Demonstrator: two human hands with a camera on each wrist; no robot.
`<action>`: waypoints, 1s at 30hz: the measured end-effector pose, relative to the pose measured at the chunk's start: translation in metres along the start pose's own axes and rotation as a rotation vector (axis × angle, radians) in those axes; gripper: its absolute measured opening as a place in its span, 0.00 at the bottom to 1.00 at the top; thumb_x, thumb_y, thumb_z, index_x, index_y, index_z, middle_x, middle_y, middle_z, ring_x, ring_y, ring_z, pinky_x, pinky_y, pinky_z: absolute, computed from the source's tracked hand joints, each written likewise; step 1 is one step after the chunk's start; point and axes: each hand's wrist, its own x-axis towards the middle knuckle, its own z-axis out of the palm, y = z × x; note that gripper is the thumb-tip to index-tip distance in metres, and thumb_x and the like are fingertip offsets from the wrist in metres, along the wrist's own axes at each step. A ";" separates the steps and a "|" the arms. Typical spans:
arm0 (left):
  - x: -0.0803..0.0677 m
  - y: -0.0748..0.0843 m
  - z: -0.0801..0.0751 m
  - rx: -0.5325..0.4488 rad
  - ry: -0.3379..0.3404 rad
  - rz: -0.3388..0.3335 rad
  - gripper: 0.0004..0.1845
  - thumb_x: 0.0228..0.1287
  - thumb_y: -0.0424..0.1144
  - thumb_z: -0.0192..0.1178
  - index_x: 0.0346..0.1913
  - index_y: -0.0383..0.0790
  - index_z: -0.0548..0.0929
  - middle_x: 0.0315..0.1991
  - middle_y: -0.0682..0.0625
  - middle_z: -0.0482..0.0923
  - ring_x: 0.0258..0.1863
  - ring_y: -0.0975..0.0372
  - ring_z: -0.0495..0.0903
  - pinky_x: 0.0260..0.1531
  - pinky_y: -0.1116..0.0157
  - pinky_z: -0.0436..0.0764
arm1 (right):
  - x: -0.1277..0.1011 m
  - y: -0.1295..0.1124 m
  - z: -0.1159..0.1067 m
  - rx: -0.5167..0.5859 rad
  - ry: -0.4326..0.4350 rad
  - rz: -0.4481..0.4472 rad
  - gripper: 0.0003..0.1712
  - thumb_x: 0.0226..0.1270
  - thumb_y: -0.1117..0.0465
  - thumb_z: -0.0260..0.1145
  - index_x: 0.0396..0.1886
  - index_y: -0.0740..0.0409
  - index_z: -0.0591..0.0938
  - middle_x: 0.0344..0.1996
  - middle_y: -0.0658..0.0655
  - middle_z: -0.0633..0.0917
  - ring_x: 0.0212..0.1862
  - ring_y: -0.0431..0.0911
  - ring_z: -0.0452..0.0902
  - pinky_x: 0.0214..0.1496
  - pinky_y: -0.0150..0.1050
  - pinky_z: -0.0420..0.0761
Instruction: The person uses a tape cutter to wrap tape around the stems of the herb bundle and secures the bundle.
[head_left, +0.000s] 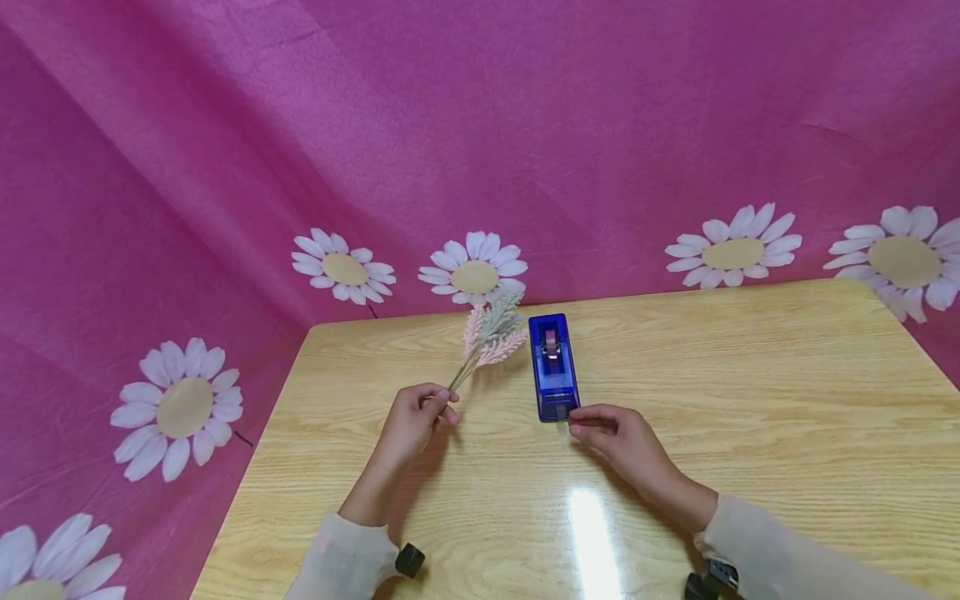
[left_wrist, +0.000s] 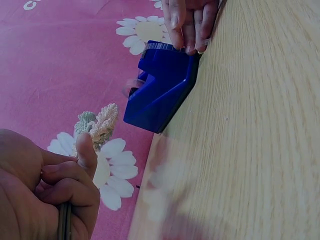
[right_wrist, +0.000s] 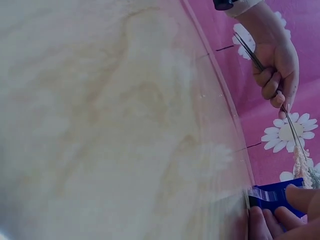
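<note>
My left hand (head_left: pixel 416 419) pinches the stems of a small bunch of artificial flower sprigs (head_left: pixel 495 329), pink and grey-green, above the table. Their heads tilt up and away to the right. The stem ends (left_wrist: pixel 65 220) come out below the curled fingers in the left wrist view. Right of the bunch stands a blue tape dispenser (head_left: pixel 556 379) with a small roll of clear tape (head_left: pixel 551 346) in it. My right hand (head_left: pixel 626 442) is at its near, toothed end (left_wrist: pixel 162 46), with thumb and fingertips pinching at the tape's end; the fingers partly hide it.
Everything rests on or above a wood-grain table (head_left: pixel 750 400). Pink cloth (head_left: pixel 570 150) printed with white daisies hangs behind it and along the left side. A bright reflection lies on the tabletop between the forearms. Dark devices (head_left: pixel 410 560) are worn at both wrists.
</note>
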 end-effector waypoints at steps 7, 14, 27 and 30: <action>-0.002 0.004 0.001 -0.021 -0.017 0.000 0.12 0.78 0.26 0.51 0.45 0.16 0.81 0.18 0.52 0.80 0.17 0.68 0.65 0.17 0.73 0.61 | 0.008 -0.003 0.003 0.108 -0.124 0.085 0.20 0.72 0.65 0.69 0.57 0.76 0.82 0.48 0.66 0.89 0.48 0.47 0.88 0.51 0.36 0.85; -0.006 0.009 0.001 -0.025 -0.032 0.002 0.12 0.79 0.27 0.51 0.45 0.17 0.81 0.19 0.50 0.80 0.15 0.69 0.61 0.16 0.73 0.59 | 0.004 -0.007 0.008 0.304 -0.221 0.167 0.16 0.72 0.70 0.65 0.50 0.84 0.80 0.34 0.62 0.90 0.34 0.43 0.88 0.39 0.34 0.87; -0.020 0.024 -0.009 -0.100 -0.287 0.016 0.15 0.82 0.33 0.50 0.48 0.24 0.83 0.22 0.53 0.80 0.14 0.67 0.59 0.16 0.72 0.58 | -0.016 -0.023 -0.001 0.331 -0.260 0.172 0.15 0.73 0.69 0.65 0.48 0.82 0.81 0.31 0.56 0.89 0.31 0.39 0.84 0.36 0.32 0.86; -0.025 0.028 -0.012 -0.139 -0.413 0.050 0.16 0.82 0.33 0.50 0.48 0.21 0.81 0.23 0.52 0.80 0.13 0.67 0.56 0.16 0.71 0.57 | -0.013 -0.032 -0.007 0.313 -0.269 0.146 0.15 0.74 0.69 0.64 0.49 0.82 0.81 0.31 0.55 0.89 0.32 0.39 0.84 0.37 0.32 0.86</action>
